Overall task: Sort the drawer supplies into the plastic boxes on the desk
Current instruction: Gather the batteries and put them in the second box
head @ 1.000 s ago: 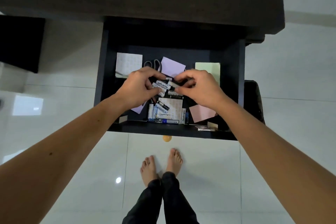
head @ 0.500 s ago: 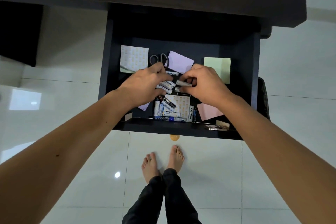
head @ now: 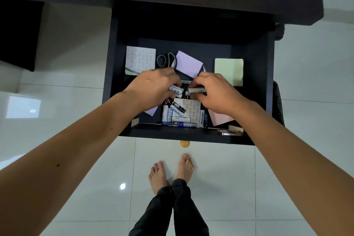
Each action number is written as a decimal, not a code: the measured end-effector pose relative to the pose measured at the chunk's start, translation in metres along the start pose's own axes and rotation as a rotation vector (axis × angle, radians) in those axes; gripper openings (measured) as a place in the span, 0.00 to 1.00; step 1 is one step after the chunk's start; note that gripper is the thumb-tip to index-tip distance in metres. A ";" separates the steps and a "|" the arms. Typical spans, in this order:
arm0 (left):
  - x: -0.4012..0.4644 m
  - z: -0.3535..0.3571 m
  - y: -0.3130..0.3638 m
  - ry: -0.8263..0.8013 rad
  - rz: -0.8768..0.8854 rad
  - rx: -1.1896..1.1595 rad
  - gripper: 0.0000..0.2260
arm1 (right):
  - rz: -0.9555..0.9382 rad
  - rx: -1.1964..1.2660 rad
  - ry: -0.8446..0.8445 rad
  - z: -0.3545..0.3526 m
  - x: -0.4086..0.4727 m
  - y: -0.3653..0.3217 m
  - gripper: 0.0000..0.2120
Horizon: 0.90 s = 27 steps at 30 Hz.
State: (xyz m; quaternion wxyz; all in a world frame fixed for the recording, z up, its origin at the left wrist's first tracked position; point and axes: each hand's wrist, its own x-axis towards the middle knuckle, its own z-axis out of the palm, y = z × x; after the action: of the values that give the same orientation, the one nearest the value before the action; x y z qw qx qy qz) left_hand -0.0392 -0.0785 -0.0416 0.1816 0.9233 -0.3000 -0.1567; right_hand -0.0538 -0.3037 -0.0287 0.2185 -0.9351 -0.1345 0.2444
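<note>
Gathering step: left hand (head: pixel 153 87) and right hand (head: pixel 214 92) each in narrow grip on white batteries (head: pixel 177 90) inside drawer (head: pixel 115 74); next likely lift to counter boxes.

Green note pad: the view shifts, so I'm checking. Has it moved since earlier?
No. The green note pad still lies by the right wall of the drawer; only the camera shifted.

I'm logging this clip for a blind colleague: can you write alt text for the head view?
Both hands reach into an open dark drawer, the left hand and right hand each gripping white batteries. Around them lie more batteries, pastel sticky-note pads and grey-handled scissors; bare feet stand on white tiles below.
</note>
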 end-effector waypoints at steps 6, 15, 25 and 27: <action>-0.003 0.003 0.000 0.031 0.121 0.076 0.15 | 0.043 0.129 0.001 -0.004 -0.005 0.000 0.10; -0.004 0.003 0.001 0.078 0.196 0.134 0.14 | 0.095 0.262 0.036 -0.008 -0.006 -0.002 0.10; -0.011 -0.010 0.003 0.173 0.067 0.017 0.10 | 0.116 0.220 0.089 0.002 0.012 -0.006 0.13; -0.015 -0.011 0.004 0.167 0.014 -0.040 0.10 | 0.116 0.193 0.080 0.006 0.013 -0.006 0.12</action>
State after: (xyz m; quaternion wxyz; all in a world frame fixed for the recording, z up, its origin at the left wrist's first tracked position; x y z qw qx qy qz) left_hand -0.0484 -0.0691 -0.0271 0.2255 0.9271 -0.2873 -0.0839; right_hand -0.0462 -0.2921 -0.0358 0.2979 -0.9250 -0.0470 0.2310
